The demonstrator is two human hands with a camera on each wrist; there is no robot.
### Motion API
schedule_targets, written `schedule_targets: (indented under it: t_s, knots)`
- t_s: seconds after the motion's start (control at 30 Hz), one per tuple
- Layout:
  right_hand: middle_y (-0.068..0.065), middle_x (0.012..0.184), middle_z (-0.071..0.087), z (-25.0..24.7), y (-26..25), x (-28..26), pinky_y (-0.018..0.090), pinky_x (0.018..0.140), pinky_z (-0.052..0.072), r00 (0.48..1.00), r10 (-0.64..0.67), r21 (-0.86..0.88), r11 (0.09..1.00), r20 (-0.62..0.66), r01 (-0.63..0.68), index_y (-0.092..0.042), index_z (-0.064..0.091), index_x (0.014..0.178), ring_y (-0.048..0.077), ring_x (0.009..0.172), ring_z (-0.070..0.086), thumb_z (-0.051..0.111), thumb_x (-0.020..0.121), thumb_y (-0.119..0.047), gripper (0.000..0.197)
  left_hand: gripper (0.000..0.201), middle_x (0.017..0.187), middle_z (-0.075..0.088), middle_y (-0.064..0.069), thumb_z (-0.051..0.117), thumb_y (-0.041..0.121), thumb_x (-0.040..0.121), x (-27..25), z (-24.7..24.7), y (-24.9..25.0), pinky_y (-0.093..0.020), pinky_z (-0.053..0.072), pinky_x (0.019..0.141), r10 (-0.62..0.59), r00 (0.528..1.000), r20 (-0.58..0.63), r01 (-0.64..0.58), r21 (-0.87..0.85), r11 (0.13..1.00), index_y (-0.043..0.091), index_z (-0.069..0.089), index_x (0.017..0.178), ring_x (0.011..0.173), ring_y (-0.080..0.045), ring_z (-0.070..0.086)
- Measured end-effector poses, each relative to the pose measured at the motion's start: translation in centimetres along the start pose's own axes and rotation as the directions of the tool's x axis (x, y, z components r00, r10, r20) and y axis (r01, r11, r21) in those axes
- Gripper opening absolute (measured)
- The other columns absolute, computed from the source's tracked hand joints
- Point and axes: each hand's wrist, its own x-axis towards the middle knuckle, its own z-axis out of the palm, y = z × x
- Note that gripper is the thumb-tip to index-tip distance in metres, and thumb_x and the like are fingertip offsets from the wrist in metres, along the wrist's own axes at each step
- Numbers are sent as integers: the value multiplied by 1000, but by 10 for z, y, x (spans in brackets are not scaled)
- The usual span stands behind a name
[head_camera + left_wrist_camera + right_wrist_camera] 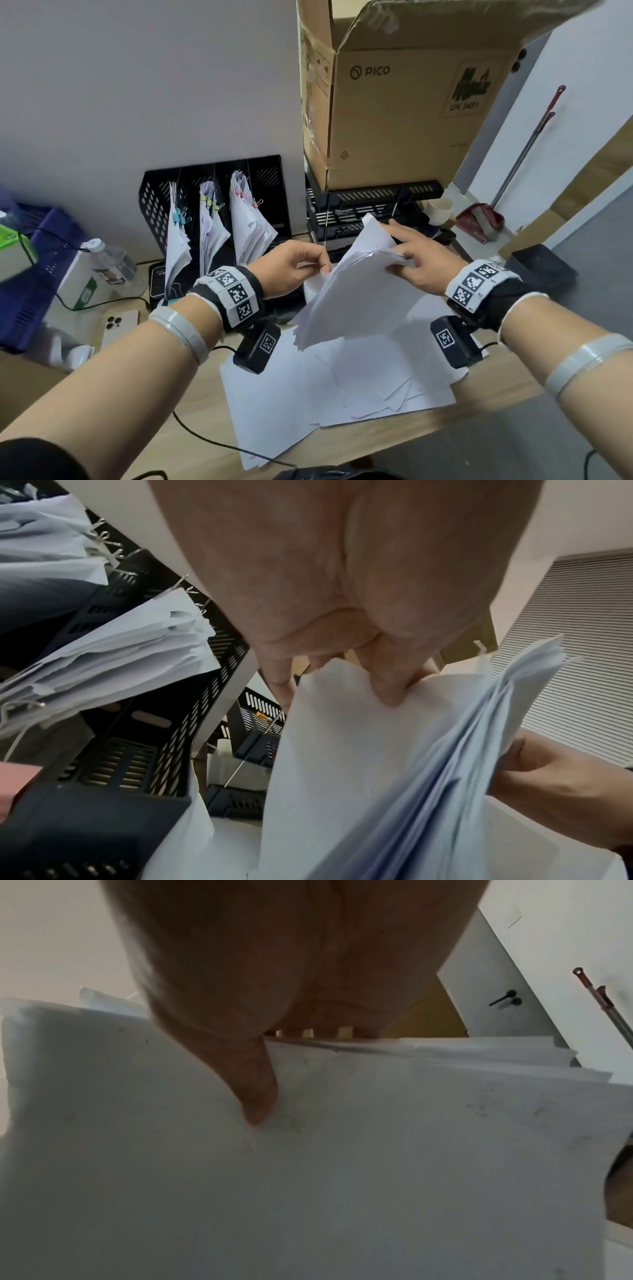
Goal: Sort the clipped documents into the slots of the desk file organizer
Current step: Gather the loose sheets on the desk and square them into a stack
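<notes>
1. Documents for sorting: a sheaf of white sheets [349, 284] is held up in the air between both hands, above the surface's near-right part, tilted with its lower edge hanging toward loose papers [329, 387] spread flat on the surface.
2. Left hand [291, 265] has its fingers curled, thumb and fingertips pinching the sheaf's left upper edge; the left wrist view shows the thumb pressed into the front sheet.
3. Right hand [423, 260] grips the sheaf's right edge, thumb underneath and fingers over the top, as the right wrist view confirms.
4. No binder clip is visible on this sheaf from any view; I cannot tell whether it is clipped at all.
5. Desk file organizer [219, 202] stands at the far edge of the surface against the wall, with three slots already holding clipped bundles [250, 219] and its rightmost slot looking empty.
6. Risks, as I judge them:
   - The sheets are fanned and uneven, so if unclipped they could slide apart and drop onto the loose papers, mixing the piles.
   - Pinching only edges lets the limp sheaf sag and buckle on entering a slot.
   - Protruding clip handles in the filled slots could snag incoming corners.
</notes>
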Motion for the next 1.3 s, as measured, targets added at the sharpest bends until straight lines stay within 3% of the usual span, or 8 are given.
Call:
schedule_targets:
  t_s: [0.2,0.4,0.63,0.77,0.93,1.07,1.17,1.3]
  knots:
    - [-1,98,71,0,-12,-1,36,87,50,987,111,98,990,-117,-100,-16,71,89,15,97,65,63,91,-17,8,23,83,67,7,52,-8,95,-10,0,-12,-11,44,78,-113,987,-110,96,-146,985,10,66,88,77,3,61]
    - [6,94,72,4,-21,-16,29,77,47,874,365,347,904,-321,-251,-11,69,98,20,88,65,59,94,-18,13,35,112,74,0,53,49,97,-25,1,-14,-32,56,93,-338,937,-93,186,-685,705,24,71,112,102,-12,68]
    - [-1,92,66,24,-33,-37,-2,59,41,728,547,625,752,-414,-209,-10,62,105,4,78,60,56,95,-8,12,60,130,68,-8,77,0,82,-10,39,-17,-35,51,102,-262,951,-167,96,-643,760,10,56,137,122,-23,64]
    - [-1,94,66,39,-21,-51,20,81,53,671,605,652,721,-428,-234,-13,58,107,11,86,62,57,93,-5,16,40,114,73,2,79,6,82,5,63,-25,-24,54,91,-286,895,-343,118,-436,892,11,68,119,101,-3,69]
    - [4,107,64,50,2,-65,35,87,54,617,676,741,637,-403,-213,-13,36,119,12,96,66,62,87,-1,42,28,114,73,-11,70,4,90,25,84,-23,-41,56,95,-349,852,-391,75,-568,819,16,65,115,102,-19,69]
    - [1,91,70,61,14,-74,17,72,52,623,725,695,609,-293,-382,-6,61,102,24,96,68,67,86,-7,17,27,117,71,-14,65,10,92,38,93,-22,-55,52,99,-327,867,-375,63,-569,820,18,65,117,107,-27,68]
    - [20,92,72,61,17,-77,25,67,46,599,757,641,600,-262,-478,7,68,89,31,92,68,64,90,-18,25,33,121,69,-17,64,15,91,45,97,-22,-57,50,101,-346,869,-354,60,-619,784,14,62,124,116,-38,63]
    - [8,93,70,56,14,-75,19,66,49,567,773,758,544,-285,-361,-8,66,96,21,88,67,62,90,-10,8,41,121,70,-13,71,17,87,48,108,-23,-46,53,99,-379,884,-273,106,-672,733,13,60,127,115,-34,65]
